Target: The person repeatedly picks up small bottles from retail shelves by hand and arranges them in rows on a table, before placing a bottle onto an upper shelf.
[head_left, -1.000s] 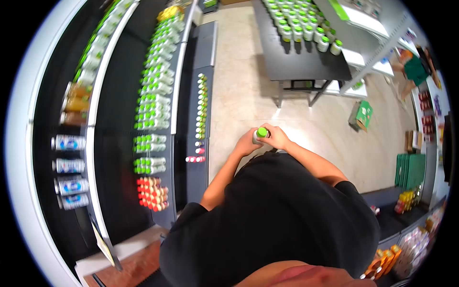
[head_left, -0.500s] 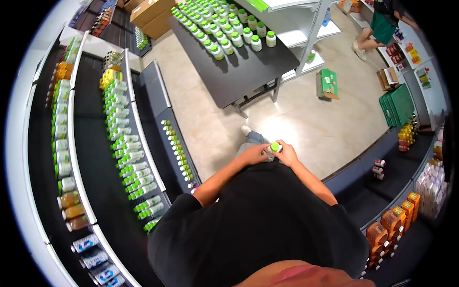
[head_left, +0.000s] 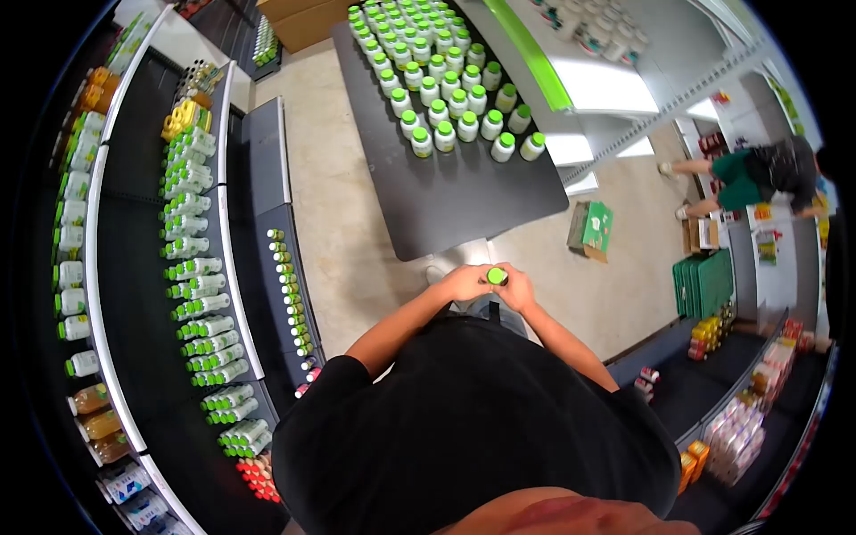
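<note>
A bottle with a green cap [head_left: 497,276] is held upright in front of my body. Around its left side are the fingers of my left hand [head_left: 465,283], and my right hand [head_left: 517,289] grips it from the right. Just beyond my hands is the near edge of a dark table [head_left: 446,209]. On that table stand several white bottles with green caps [head_left: 468,127] in rows.
Shelves on the left hold rows of green-capped bottles [head_left: 201,306]. A white shelf unit [head_left: 615,89] borders the table on the right. A green box [head_left: 590,230] lies on the floor, near green crates [head_left: 703,283]. Another person [head_left: 747,175] bends at the far-right shelves.
The view has turned and the table now appears nearer, just ahead of my hands. Both hands still hold the bottle. The other person has bent toward the shelves on the right.
</note>
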The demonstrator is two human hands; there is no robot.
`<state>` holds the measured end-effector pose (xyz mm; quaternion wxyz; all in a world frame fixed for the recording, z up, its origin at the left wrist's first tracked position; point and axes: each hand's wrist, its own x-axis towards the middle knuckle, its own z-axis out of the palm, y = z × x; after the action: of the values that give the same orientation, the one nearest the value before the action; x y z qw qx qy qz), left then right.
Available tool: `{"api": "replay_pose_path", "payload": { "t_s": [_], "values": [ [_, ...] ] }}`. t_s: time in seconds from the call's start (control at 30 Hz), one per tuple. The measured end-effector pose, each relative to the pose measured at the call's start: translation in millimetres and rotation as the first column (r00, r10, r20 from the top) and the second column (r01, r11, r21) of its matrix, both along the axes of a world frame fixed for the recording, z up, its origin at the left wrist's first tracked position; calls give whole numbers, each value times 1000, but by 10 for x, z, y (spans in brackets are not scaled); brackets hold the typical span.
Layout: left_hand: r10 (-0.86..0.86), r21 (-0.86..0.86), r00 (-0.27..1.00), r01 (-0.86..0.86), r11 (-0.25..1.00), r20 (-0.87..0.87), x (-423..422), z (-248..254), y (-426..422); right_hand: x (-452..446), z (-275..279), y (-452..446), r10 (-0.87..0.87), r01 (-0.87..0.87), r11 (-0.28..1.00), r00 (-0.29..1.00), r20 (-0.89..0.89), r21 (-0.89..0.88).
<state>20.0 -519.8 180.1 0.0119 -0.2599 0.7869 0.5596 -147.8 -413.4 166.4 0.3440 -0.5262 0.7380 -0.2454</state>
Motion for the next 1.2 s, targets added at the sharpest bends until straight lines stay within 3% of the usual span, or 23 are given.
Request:
{"api": "replay_pose_path", "payload": {
  "t_s": [0.2, 0.37, 0.43, 0.57, 0.6, 0.73, 0.83, 0.9, 1.1, 1.2],
  "values": [
    [344, -2, 936, -345, 939, -76, -172, -57, -577, -195, 77, -1181, -21, 14, 997, 996, -91, -79],
    [487, -6, 862, -493, 870, -139, -399, -142, -1017, -380, 65, -1898, 30, -42, 989, 996, -88, -142],
    [548, -10, 832, -551, 835, -88, -527, -200, -1181, -480, 5, -2155, 52, -69, 979, 995, -89, -193],
    [704, 86, 686, -702, 707, -184, -861, -199, -1448, -620, -10, -2611, -69, 71, 992, 997, 15, -107],
    [709, 23, 682, -718, 696, -182, -940, -218, -1517, -650, -12, -2716, -104, 107, 991, 994, 42, -84],
    [782, 86, 616, -777, 623, -100, -1231, -153, -1782, -748, -257, -3028, -126, 130, 973, 992, 33, -191],
    [798, 9, 549, -822, 569, -248, -1368, -640, -1898, -812, -478, -3187, -124, 137, 974, 989, 83, -179],
    [804, -18, 551, -827, 562, -225, -1391, -608, -1914, -883, -650, -3309, -56, 74, 967, 995, 82, -245],
    [875, -48, 467, -884, 465, -129, -1048, -463, -1439, -838, -649, -3452, -100, 86, 943, 995, -25, -321],
    [919, 89, 373, -927, 364, 125, -665, -829, -746, -884, -602, -3413, -63, 51, 947, 998, -26, -316]
  ]
}}
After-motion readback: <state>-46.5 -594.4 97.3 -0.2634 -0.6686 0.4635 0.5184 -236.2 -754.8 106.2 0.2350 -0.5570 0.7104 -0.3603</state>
